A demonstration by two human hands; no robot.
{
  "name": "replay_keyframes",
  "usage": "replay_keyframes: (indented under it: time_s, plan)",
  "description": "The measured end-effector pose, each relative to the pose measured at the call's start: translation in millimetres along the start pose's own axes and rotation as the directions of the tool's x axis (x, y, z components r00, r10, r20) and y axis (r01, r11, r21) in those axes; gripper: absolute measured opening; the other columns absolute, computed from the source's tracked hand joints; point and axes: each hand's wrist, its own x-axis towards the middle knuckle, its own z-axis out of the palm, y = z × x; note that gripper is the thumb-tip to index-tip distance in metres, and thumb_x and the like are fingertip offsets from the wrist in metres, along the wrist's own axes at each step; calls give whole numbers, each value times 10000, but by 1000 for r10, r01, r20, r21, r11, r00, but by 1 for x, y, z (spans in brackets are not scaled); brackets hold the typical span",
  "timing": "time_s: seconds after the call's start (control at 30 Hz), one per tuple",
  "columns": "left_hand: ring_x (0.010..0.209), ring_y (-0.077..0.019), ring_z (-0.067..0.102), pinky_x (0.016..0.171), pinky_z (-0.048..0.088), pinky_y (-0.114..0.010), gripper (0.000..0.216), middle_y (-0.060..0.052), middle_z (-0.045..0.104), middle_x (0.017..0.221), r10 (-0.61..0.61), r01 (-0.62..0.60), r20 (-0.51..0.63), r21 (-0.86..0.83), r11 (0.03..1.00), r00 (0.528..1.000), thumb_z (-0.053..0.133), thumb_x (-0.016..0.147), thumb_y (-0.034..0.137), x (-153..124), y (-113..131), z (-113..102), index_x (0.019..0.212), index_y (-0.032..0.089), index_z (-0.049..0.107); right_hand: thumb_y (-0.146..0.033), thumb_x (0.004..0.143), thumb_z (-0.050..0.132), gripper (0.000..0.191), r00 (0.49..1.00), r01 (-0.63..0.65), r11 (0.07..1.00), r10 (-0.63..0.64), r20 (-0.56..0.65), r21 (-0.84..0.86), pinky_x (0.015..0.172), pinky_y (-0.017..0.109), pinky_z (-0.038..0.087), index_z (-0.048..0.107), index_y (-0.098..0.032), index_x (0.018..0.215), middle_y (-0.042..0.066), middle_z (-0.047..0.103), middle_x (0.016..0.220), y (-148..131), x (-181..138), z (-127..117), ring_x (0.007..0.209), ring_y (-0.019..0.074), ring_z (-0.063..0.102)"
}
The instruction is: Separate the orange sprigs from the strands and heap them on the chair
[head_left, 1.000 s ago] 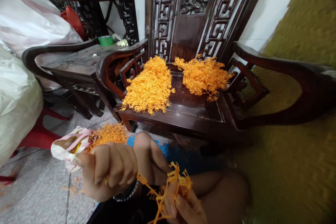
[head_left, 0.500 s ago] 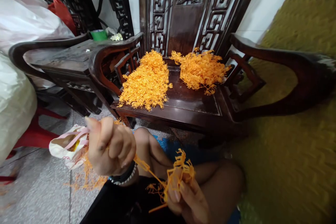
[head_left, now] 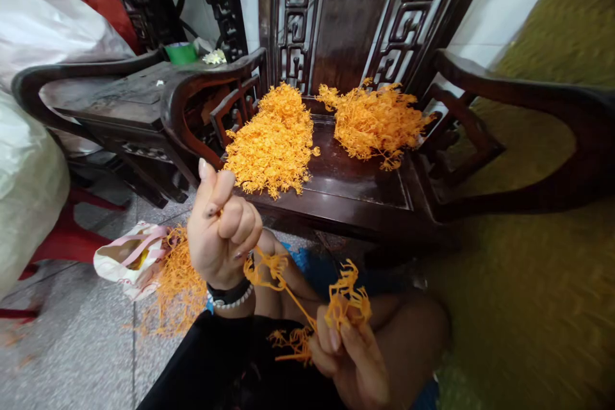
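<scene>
My left hand point(head_left: 222, 225) is raised in a fist in front of the chair, closed on one end of an orange plastic strand piece point(head_left: 293, 298). My right hand point(head_left: 350, 362) is low over my lap, fingers pinched on the tangled other end of the same orange piece, which stretches between both hands. On the dark wooden chair seat point(head_left: 350, 189) lie two orange heaps: a dense one at the left point(head_left: 273, 144) and a looser one at the right point(head_left: 377, 122). More orange strands point(head_left: 177, 282) lie on the floor beside a small white and pink bag point(head_left: 127, 259).
A carved dark side table point(head_left: 120, 102) stands left of the chair, with a green tape roll point(head_left: 181, 52) on it. Large white sacks point(head_left: 29, 179) fill the left edge. An olive-green mass point(head_left: 528, 301) covers the right side. The floor is grey tile point(head_left: 72, 352).
My left hand has risen and moved right, pulling the orange strand taut away from my right hand. The right hand stayed low over my lap.
</scene>
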Motion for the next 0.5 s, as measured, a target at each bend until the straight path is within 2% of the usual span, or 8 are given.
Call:
replay_keyframes:
  time_s: [0.1, 0.17, 0.2, 0.23, 0.33, 0.4, 0.47, 0.5]
  plan:
    - [290, -37, 129, 291, 138, -130, 504, 75, 122, 417, 184, -163, -248, 105, 981, 951, 27, 1029, 368, 12, 31, -21, 614, 178, 240, -398, 913, 554, 362, 998, -40, 999, 39, -53, -4, 409, 165, 117, 389, -152, 706, -56, 219, 596, 0, -6, -10, 448, 23, 125]
    - [309, -38, 144, 324, 154, -135, 539, 65, 79, 429, 397, -310, -405, 266, 913, 823, -19, 1024, 370, 17, 53, -27, 588, 175, 230, -414, 912, 549, 413, 992, -52, 999, 50, -113, -8, 391, 162, 106, 330, -152, 678, -65, 177, 565, -3, -7, -17, 425, 20, 95]
    - [325, -51, 130, 338, 172, -146, 537, 58, 71, 443, 466, -323, -393, 377, 868, 793, -25, 1023, 369, 19, 59, -26, 594, 170, 230, -420, 906, 555, 433, 989, -33, 999, 30, -148, -18, 389, 165, 108, 308, -153, 670, -67, 165, 558, -6, -6, -19, 421, 20, 91]
    - [331, -55, 119, 351, 176, -156, 551, 53, 75, 452, 492, -304, -347, 472, 827, 799, -53, 1011, 397, 20, 61, -23, 591, 166, 219, -425, 895, 567, 449, 984, 4, 999, -10, -176, -33, 390, 169, 115, 295, -153, 664, -66, 160, 553, -9, -4, -21, 420, 23, 95]
    - [365, -56, 179, 390, 204, -184, 602, 35, 138, 472, 403, -136, -232, 699, 702, 885, -120, 979, 432, 35, 43, -23, 569, 153, 222, -434, 878, 582, 448, 968, 112, 991, -126, -218, -76, 398, 181, 136, 305, -154, 664, -61, 163, 551, -20, 6, -19, 424, 33, 107]
    - [444, -74, 326, 438, 280, -216, 621, 16, 272, 521, 427, -53, -185, 871, 488, 885, -36, 986, 499, 58, 23, -46, 578, 166, 295, -432, 884, 570, 429, 963, 155, 984, -169, -210, -83, 399, 184, 142, 320, -158, 668, -58, 160, 550, -27, 14, -15, 418, 38, 108]
    - [508, -84, 365, 553, 363, -239, 518, 11, 346, 562, 482, 68, -99, 994, 80, 871, 182, 1016, 439, 89, 4, -86, 640, 153, 392, -429, 886, 567, 414, 959, 179, 980, -193, -206, -84, 404, 188, 149, 333, -162, 672, -56, 161, 551, -30, 19, -12, 418, 43, 112]
    - [622, -106, 436, 678, 405, -271, 404, -13, 435, 660, 431, 126, -55, 982, -138, 901, 290, 1011, 365, 105, -4, -110, 716, 139, 449, -429, 884, 569, 408, 956, 191, 978, -206, -210, -87, 407, 190, 154, 341, -164, 673, -55, 166, 554, -32, 21, -11, 420, 45, 118]
